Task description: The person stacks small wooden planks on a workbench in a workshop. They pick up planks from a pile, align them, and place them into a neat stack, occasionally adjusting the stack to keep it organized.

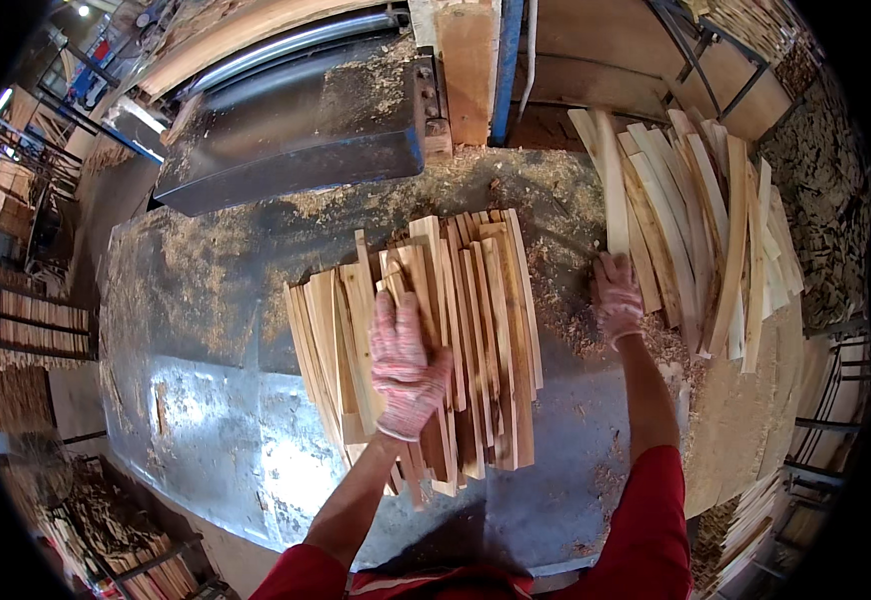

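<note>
Left hand [411, 370]: laid flat on the middle stack [501, 340], palm down, fingers stretched toward the top of the frame, thumb spread to the right.
Right hand [618, 300]: right of centre, fingers bent at the lower end of a long pale strip [613, 190]; cannot tell whether closed on it or only touching.
Gloves [408, 405]: mottled red and white, worn on both hands, ending at the wrists.
Middle stack: in the centre of the frame, made of wooden strips side by side, running roughly top to bottom, ends uneven, partly hidden by the left hand.
Right pile [736, 260]: at upper right, made of wooden strips fanned loosely, some curved, some overlapping; bordered on its left by the long pale strip.
Table [206, 420]: beneath stack and pile, grey metal, glaring brightly at lower left.
Shavings [226, 240]: scattered mostly over the upper half of the table.
Machine [296, 160]: at upper left, dark and boxy, dusted with shavings.
Post [508, 75]: blue, upright, at the top, right of the machine.
Rack [31, 345]: at the left edge, loaded with more strips.
Sleeves [646, 520]: red, at the bottom.
</note>
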Available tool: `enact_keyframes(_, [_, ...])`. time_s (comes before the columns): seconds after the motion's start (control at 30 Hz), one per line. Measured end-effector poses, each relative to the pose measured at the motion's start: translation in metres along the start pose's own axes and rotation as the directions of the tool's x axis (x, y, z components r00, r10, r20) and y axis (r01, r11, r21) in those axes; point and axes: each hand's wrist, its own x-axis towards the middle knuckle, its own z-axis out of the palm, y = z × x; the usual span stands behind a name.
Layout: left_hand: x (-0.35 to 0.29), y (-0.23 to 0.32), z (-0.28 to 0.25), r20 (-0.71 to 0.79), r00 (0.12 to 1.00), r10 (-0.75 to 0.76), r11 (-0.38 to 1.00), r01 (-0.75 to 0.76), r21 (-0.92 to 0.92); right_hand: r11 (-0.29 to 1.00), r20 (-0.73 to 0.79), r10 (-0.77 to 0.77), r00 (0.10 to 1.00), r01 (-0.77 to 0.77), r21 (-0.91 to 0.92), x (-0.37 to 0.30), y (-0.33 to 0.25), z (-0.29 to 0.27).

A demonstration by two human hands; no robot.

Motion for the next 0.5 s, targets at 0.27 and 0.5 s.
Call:
enact_keyframes(0.27, [-0.011,-0.051,-0.05,0.097,0.982,-0.165,0.973,0.177,-0.144,0.92,0.369,0.246,0.897,-0.335,0.202,-0.007,-0.036,-0.068])
enact_keyframes(0.5, [-0.04,-0.015,-0.077,0.21,0.905,-0.369,0.815,0.424,-0.395,-0.183,0.161,-0.096,0.982,-0.177,0.967,-0.096,-0.219,-0.15])
